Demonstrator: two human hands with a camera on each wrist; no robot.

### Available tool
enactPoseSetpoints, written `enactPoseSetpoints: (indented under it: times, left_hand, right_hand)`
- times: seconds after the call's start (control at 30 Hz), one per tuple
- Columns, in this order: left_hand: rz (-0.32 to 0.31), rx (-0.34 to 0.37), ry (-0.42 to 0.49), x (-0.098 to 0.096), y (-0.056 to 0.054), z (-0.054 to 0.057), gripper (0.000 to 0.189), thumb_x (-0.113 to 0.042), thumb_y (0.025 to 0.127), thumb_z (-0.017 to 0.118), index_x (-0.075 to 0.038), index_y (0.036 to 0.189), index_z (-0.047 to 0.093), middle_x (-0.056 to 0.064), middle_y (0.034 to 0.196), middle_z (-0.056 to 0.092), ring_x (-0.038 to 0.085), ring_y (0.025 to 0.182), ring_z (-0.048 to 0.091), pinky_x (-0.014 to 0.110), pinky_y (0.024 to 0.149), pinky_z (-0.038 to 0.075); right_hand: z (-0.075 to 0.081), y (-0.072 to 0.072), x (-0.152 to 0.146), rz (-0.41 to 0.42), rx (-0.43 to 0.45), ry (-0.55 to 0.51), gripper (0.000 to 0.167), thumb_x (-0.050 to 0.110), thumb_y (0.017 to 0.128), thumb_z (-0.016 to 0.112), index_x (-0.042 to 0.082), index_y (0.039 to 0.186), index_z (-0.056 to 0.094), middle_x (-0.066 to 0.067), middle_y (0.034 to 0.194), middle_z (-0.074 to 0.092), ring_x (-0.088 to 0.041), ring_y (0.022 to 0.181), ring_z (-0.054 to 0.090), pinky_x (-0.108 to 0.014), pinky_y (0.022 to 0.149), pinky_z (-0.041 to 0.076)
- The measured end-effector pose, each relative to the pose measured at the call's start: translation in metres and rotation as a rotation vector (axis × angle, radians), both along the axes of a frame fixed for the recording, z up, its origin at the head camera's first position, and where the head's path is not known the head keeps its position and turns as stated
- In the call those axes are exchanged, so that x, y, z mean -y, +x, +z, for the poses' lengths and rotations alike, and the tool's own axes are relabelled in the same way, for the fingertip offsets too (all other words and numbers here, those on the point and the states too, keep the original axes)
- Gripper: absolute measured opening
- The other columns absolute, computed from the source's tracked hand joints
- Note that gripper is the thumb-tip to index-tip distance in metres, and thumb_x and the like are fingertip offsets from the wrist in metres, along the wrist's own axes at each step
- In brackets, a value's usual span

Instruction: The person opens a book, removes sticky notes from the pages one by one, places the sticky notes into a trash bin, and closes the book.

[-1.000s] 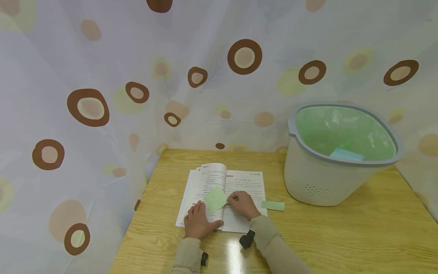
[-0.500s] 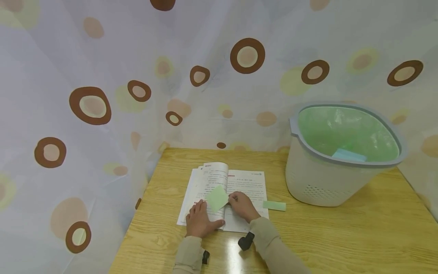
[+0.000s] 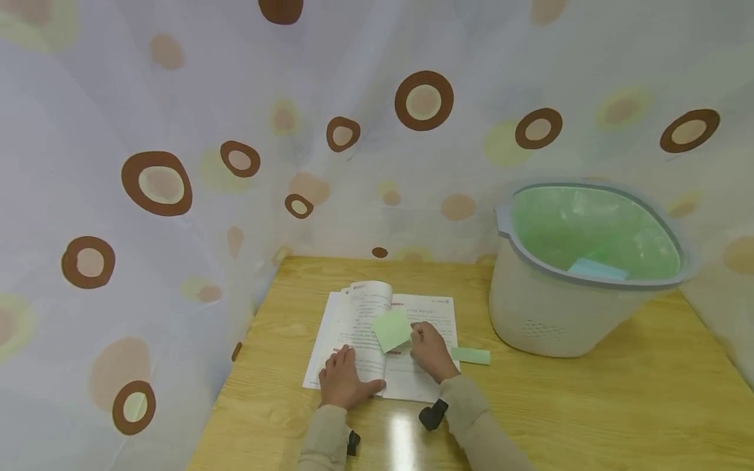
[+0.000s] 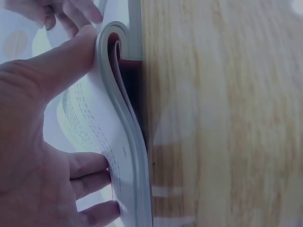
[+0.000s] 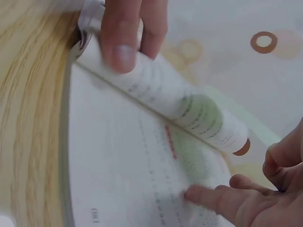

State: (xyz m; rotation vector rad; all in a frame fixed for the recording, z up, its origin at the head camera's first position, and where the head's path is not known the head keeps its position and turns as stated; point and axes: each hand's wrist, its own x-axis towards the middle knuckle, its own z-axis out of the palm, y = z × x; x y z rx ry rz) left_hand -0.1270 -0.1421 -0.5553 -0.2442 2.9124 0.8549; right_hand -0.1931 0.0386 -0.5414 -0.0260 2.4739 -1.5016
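An open book point(image 3: 415, 379) with printed pages lies on the wooden table, its left pages curving up toward the spine. My left hand point(image 3: 343, 379) rests spread on the left page, thumb pressing near the spine; the left wrist view shows that thumb point(image 4: 71, 56) against the bent pages. My right hand point(image 3: 432, 352), over the right page, pinches the right corner of a square green sticky note point(image 3: 391, 330). The note overlaps the spine and the upper part of both pages. In the right wrist view, the right hand point(image 5: 258, 198) shows at the lower right and the green is blurred.
A green strip point(image 3: 471, 355) lies at the book's right edge. To the right stands a white basket point(image 3: 530, 307) with a grey rim, green inside, holding a light blue piece point(image 3: 597, 269). A dotted curtain point(image 3: 353, 78) hangs behind the wooden table point(image 3: 559, 412).
My right hand has moved right and slightly up, drawing the green sticky note from the left page across the spine. My left hand has stayed in place on the book.
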Motion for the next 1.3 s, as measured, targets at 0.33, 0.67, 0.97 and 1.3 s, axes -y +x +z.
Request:
enactPoseSetpoints:
  times: [0.33, 0.67, 0.97, 1.3]
  left_hand:
    - [-0.016, 0.026, 0.011, -0.004, 0.001, 0.002, 0.1, -0.049, 0.072, 0.081, 0.005, 0.146, 0.041, 0.023, 0.156, 0.037, 0.047, 0.143, 0.031, 0.07, 0.114, 0.024]
    - [-0.017, 0.035, 0.012, -0.004, 0.002, 0.006, 0.1, -0.049, 0.073, 0.081, 0.005, 0.146, 0.041, 0.024, 0.157, 0.036, 0.048, 0.144, 0.031, 0.069, 0.114, 0.025]
    - [-0.019, 0.034, 0.015, -0.004, 0.002, 0.004, 0.1, -0.049, 0.073, 0.081, 0.005, 0.146, 0.041, 0.024, 0.156, 0.036, 0.048, 0.143, 0.031, 0.069, 0.113, 0.026]
    - [-0.015, 0.023, 0.026, -0.005, 0.004, 0.008, 0.097, -0.047, 0.072, 0.082, 0.004, 0.144, 0.042, 0.025, 0.155, 0.037, 0.049, 0.142, 0.032, 0.07, 0.112, 0.026]
  right_hand:
    - [-0.002, -0.001, -0.022, -0.035, 0.054, -0.003, 0.024, 0.022, 0.105, 0.037, 0.005, 0.107, 0.055, -0.016, 0.148, 0.051, -0.03, 0.107, 0.059, -0.039, 0.081, 0.047]
    - [0.004, 0.006, -0.029, -0.026, -0.031, 0.026, 0.026, 0.024, 0.102, 0.049, 0.007, 0.116, 0.063, -0.015, 0.133, 0.062, -0.037, 0.127, 0.057, -0.053, 0.104, 0.047]
    - [0.022, 0.013, -0.043, 0.015, -0.233, 0.082, 0.015, 0.018, 0.099, 0.057, 0.009, 0.106, 0.067, -0.011, 0.12, 0.068, -0.03, 0.114, 0.064, -0.047, 0.096, 0.053]
    - [0.089, 0.025, -0.075, 0.0, -0.46, 0.008, 0.012, 0.011, 0.099, 0.059, 0.005, 0.105, 0.066, -0.016, 0.123, 0.067, -0.031, 0.11, 0.064, -0.043, 0.088, 0.055]
